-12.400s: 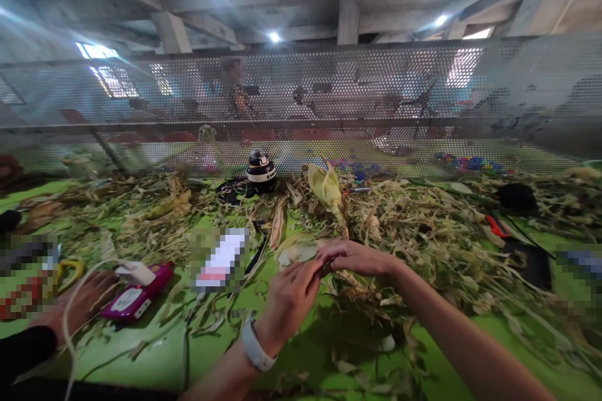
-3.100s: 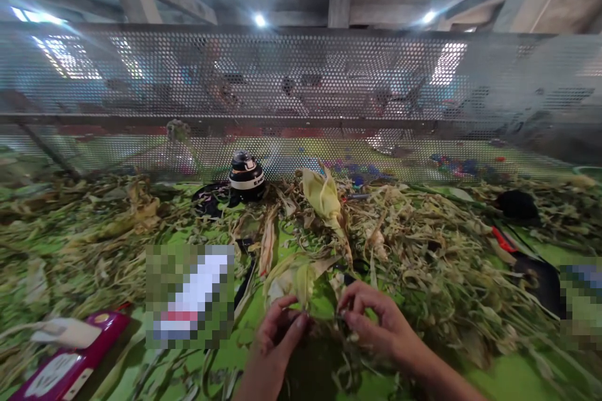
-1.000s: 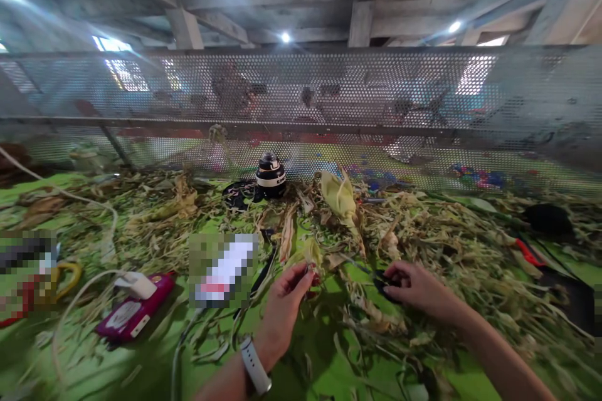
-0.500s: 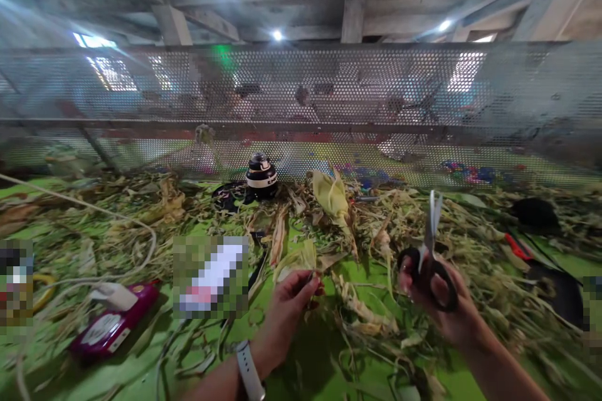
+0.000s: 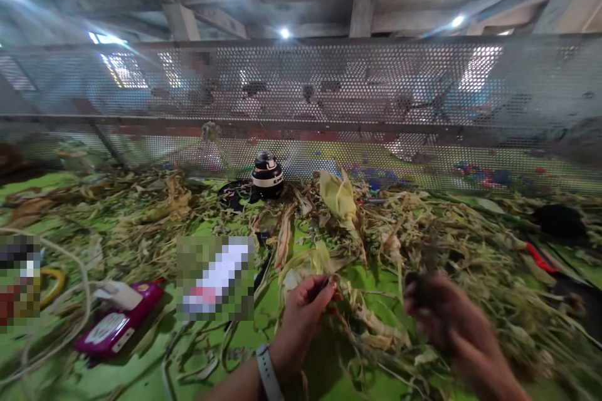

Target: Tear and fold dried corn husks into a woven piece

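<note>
My left hand [image 5: 308, 302], with a pale watch band at the wrist, is closed in a pinch near the middle of the green table [image 5: 329, 357]. What lies between its fingertips is too small to make out. Pale yellow-green husk [image 5: 316, 258] lies just beyond the fingers. On the right, my right hand [image 5: 454, 316] is closed around the scissors [image 5: 426, 285], smeared by motion, their blades pointing away from me. Dry husk pieces [image 5: 376, 321] are scattered between the two hands.
A perforated metal screen [image 5: 301, 106] runs across the back, with people behind it. Before it stand a black cup-like container [image 5: 268, 177] and a larger husk bundle [image 5: 339, 197]. To the left are a purple power bank [image 5: 120, 322] and a cable [image 5: 84, 276]. A red-and-black object [image 5: 540, 258] lies right.
The scissors have tipped lower and blurred as my right hand turned. My left hand stays pinched, slightly farther right in view. The whole view has shifted a little.
</note>
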A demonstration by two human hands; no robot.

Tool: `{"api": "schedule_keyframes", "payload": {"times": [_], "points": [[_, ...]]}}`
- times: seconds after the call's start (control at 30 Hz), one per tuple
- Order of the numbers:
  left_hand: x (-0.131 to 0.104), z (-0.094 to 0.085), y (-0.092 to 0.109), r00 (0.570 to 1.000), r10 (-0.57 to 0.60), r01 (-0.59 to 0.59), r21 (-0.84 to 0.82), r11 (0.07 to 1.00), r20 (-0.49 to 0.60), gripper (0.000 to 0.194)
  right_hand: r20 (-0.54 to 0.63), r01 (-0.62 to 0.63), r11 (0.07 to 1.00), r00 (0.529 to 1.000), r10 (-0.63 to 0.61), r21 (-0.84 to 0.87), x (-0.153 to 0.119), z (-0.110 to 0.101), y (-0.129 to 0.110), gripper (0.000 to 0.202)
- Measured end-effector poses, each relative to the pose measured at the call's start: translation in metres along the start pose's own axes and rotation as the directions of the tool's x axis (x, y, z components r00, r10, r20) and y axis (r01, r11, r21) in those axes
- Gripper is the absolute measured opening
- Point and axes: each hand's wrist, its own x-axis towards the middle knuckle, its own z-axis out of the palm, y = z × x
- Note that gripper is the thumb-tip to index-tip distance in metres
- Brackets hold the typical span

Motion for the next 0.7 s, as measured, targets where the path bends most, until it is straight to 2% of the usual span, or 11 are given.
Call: {"api": "schedule_keyframes", "payload": {"times": [0.03,0.1,0.17,0.23,0.3,0.47,0.7], "points": [[0.001,-0.002,0.000,1.000,0.007,-0.007,-0.023,1.000,-0.005,0.027,0.150,-0.038,0.998,0.988,0.044,-0.045,0.002,0.010,0.000,0.027],[0.004,-0.005,0.000,1.000,0.014,-0.014,-0.085,0.996,-0.001,0.027,0.363,-0.106,0.982,0.919,0.157,-0.158,0.005,0.028,0.001,0.023],[0.005,-0.006,0.000,1.000,0.020,-0.020,-0.147,0.989,0.002,0.029,0.458,-0.167,0.958,0.850,0.260,-0.234,0.005,0.039,0.004,0.023],[0.006,-0.007,-0.001,0.999,0.036,-0.039,-0.175,0.984,-0.019,0.030,0.466,-0.213,0.942,0.827,0.315,-0.260,0.005,0.043,0.011,0.023],[0.007,-0.008,-0.001,0.997,0.060,-0.068,-0.152,0.986,-0.054,0.029,0.454,-0.233,0.938,0.828,0.330,-0.257,0.004,0.044,0.018,0.024],[0.011,-0.011,-0.004,0.986,0.132,-0.143,-0.109,0.984,-0.102,0.024,0.407,-0.201,0.927,0.854,0.324,-0.317,0.006,0.045,0.035,0.028],[0.008,-0.011,0.000,0.986,0.150,-0.156,-0.085,0.984,-0.077,0.023,0.362,-0.166,0.906,0.877,0.316,-0.389,0.008,0.050,0.039,0.032]]}}
